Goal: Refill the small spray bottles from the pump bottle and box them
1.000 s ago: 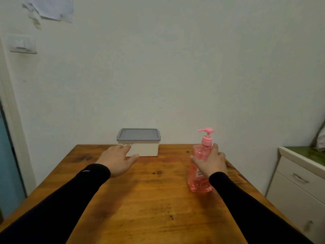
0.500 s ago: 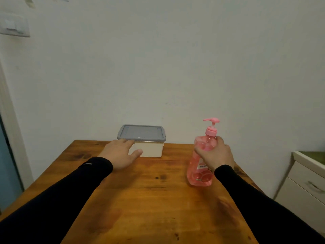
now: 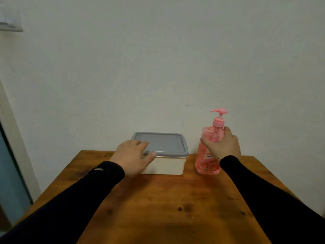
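Observation:
A white box [image 3: 167,164] with a grey lid [image 3: 165,143] stands closed at the far side of the wooden table [image 3: 158,208]. My left hand [image 3: 131,155] rests on the lid's near left corner, fingers spread, thumb under the rim. To the right stands a pink pump bottle [image 3: 209,152], upright, with pink liquid and a pink pump head. My right hand [image 3: 223,147] is wrapped around its upper body. No small spray bottles are in view.
A pale wall rises directly behind the table. A light switch [image 3: 8,23] sits high on the left. A door frame [image 3: 10,138] runs down the left edge.
My left hand has moved up onto the box lid's corner. The pump bottle, in my right hand, now stands farther back, beside the box. The view has shifted right and closer.

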